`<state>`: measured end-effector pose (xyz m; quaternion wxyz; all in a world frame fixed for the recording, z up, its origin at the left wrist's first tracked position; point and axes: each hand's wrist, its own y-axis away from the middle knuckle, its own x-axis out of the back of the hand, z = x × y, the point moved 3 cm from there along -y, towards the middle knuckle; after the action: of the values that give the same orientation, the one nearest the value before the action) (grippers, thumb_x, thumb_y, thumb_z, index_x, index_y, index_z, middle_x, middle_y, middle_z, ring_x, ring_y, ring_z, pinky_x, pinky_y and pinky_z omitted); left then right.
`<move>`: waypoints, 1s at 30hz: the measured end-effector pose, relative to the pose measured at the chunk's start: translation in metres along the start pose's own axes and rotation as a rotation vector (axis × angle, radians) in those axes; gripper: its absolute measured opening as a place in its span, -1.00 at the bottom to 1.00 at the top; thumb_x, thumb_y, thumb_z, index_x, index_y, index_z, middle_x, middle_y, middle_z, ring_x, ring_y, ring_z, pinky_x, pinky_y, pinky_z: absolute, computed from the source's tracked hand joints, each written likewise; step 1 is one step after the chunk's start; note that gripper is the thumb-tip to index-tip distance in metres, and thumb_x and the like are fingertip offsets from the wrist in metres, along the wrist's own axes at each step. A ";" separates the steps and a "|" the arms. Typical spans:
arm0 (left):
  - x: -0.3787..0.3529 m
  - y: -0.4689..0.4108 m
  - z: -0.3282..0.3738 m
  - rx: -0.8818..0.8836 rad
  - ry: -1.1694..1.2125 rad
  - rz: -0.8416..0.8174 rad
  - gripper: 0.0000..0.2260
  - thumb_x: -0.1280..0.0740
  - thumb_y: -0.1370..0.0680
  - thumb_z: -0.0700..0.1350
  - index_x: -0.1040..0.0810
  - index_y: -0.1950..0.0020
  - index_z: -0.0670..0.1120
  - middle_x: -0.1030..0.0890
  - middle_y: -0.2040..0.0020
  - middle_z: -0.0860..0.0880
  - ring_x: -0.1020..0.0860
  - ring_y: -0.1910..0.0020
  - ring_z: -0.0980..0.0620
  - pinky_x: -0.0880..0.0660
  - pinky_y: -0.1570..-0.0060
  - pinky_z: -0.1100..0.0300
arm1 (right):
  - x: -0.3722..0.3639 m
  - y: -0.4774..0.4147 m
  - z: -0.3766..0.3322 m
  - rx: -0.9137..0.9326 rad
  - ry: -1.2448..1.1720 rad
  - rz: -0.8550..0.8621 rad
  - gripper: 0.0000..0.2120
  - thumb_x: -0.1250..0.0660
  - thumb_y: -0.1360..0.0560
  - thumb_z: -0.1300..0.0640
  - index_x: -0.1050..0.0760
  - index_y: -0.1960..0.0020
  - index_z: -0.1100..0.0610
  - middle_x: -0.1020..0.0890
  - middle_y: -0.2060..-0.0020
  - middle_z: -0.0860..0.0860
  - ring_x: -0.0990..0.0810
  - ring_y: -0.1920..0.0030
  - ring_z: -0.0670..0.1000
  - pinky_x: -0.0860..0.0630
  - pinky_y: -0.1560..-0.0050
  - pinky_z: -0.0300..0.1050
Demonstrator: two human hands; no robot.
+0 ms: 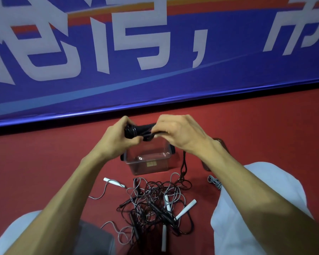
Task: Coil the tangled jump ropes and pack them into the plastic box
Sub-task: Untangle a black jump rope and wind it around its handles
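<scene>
Setting: red floor (44,162) running up to a blue banner (210,80) with big white characters.
Box: the clear box (160,166) sits mid-floor, and it looks empty; nothing packed so far.
Left hand: up above the box, the left hand (118,137) is curled tight round one end of the black handles (138,128).
Right hand: the right hand (180,133) is right alongside, also above the box, fingers pinching cord at the other end of those handles.
Cord: the black cord (183,168) drops from the right hand past the box's right side, down into the pile.
Pile: the pile (155,203) lies on the near side of the box, black and grey ropes all knotted together, white handles (186,208) poking out.
Stray: a grey rope (215,182) lies off to the box's right, partly hidden by a trouser leg.
Progress: early going, I'd say. One rope is being wound at its handles, and its tail is not yet free of the tangle.
Left to do: finish this coil, drop it in the box, then pull apart and coil every rope in the pile.
</scene>
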<state>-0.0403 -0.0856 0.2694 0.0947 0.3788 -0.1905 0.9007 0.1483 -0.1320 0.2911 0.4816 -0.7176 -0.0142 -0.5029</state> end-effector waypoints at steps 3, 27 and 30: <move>-0.013 0.005 0.005 -0.084 -0.058 -0.200 -0.70 -0.49 -0.39 -0.26 -0.44 0.01 -0.10 -0.59 0.19 0.01 -0.50 0.28 0.04 -0.40 0.31 0.30 | -0.005 0.000 -0.005 0.021 0.013 -0.060 -0.89 -0.43 -0.37 0.09 -0.65 0.13 0.11 -0.63 0.23 -0.02 -0.61 0.26 0.06 -0.47 0.47 -0.10; -0.029 0.018 0.013 -0.080 0.138 -0.546 -0.72 -0.41 -0.35 -0.28 -0.57 0.04 0.04 -0.57 0.28 0.04 -0.51 0.34 0.04 -0.45 0.34 0.22 | -0.033 0.021 0.032 -0.728 -0.661 -0.635 -0.74 -0.38 -0.50 -0.09 -0.50 0.14 0.11 -0.54 0.29 -0.05 -0.48 0.30 -0.09 -0.41 0.23 -0.17; -0.030 0.017 0.019 -0.054 0.227 -0.519 -0.77 -0.45 -0.35 -0.32 -0.55 0.10 -0.05 -0.55 0.32 0.09 -0.49 0.34 0.08 -0.43 0.32 0.25 | -0.020 0.019 0.029 -0.833 -0.963 -0.552 -0.81 -0.39 -0.52 0.09 -0.47 0.12 0.21 -0.58 0.32 0.07 -0.59 0.41 -0.05 -0.52 0.40 -0.20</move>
<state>-0.0132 -0.1099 0.2555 0.3528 0.3091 -0.0991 0.8776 0.1688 -0.1123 0.2622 -0.0393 -0.9561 -0.2140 -0.1962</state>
